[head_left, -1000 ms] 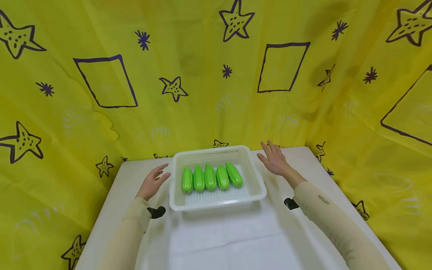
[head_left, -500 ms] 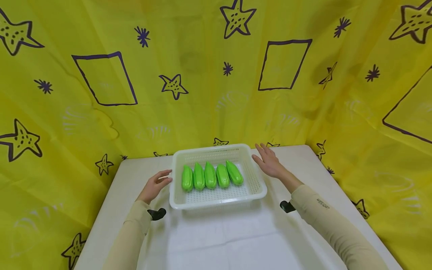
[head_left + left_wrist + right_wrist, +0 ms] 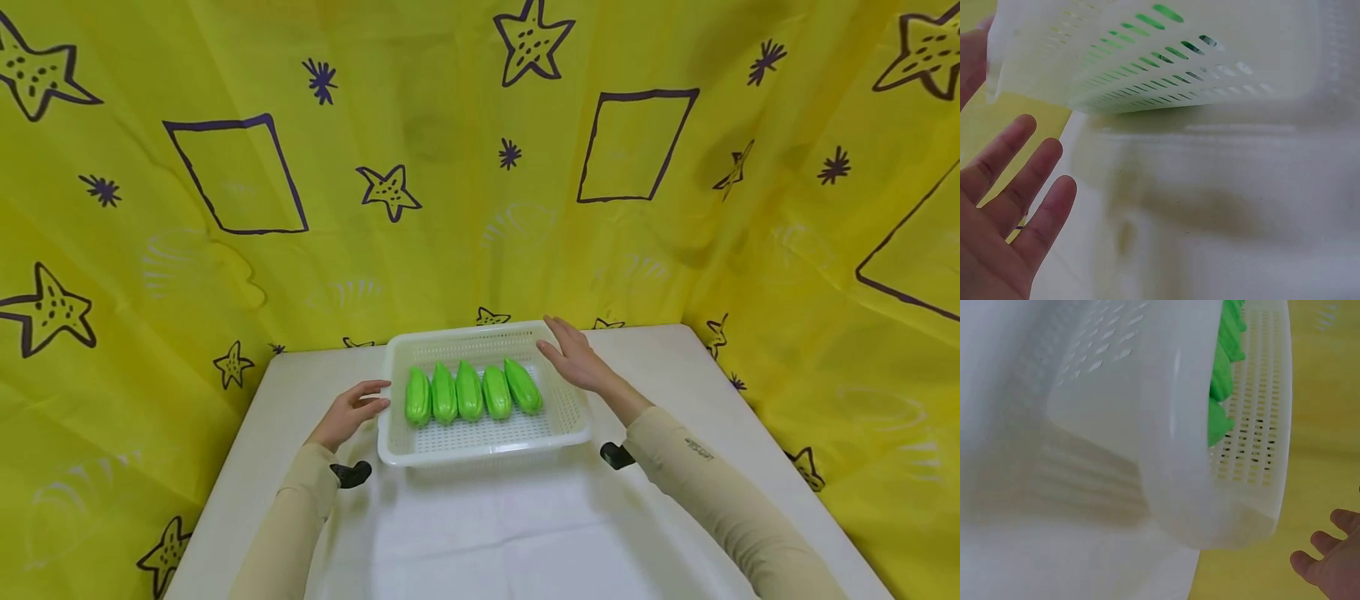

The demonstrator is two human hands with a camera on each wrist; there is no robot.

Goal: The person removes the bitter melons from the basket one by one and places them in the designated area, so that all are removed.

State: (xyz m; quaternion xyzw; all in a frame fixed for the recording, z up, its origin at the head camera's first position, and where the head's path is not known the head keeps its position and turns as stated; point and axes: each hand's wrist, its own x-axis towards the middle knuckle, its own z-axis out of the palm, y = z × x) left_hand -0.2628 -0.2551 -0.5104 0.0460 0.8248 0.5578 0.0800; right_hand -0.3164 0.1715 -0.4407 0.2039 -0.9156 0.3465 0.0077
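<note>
A white perforated plastic basket [image 3: 480, 451] stands on the table, and several shiny green ribbed, pointed vegetable-like pieces [image 3: 469, 392] lie side by side inside it. At its left rim is my left hand [image 3: 347, 417], thumb and index by the edge; whether they touch it is unclear. In the left wrist view the other fingers [image 3: 1041, 215] of that hand are spread below the rim, holding nothing. My right hand [image 3: 576, 357] hovers by the back right corner, overlapping the rim in the head view. From the right wrist, its fingertips [image 3: 1302, 562] look apart from the basket.
White cloth covers the table [image 3: 495, 533]. A yellow patterned curtain [image 3: 450, 275] hangs close behind the basket and along both sides. Dark camera mounts [image 3: 351, 474] stick out from each wrist.
My right hand has moved left, from beside the basket to over its right rim. My left hand has come slightly right, up to the left rim. Basket and green pieces stay put.
</note>
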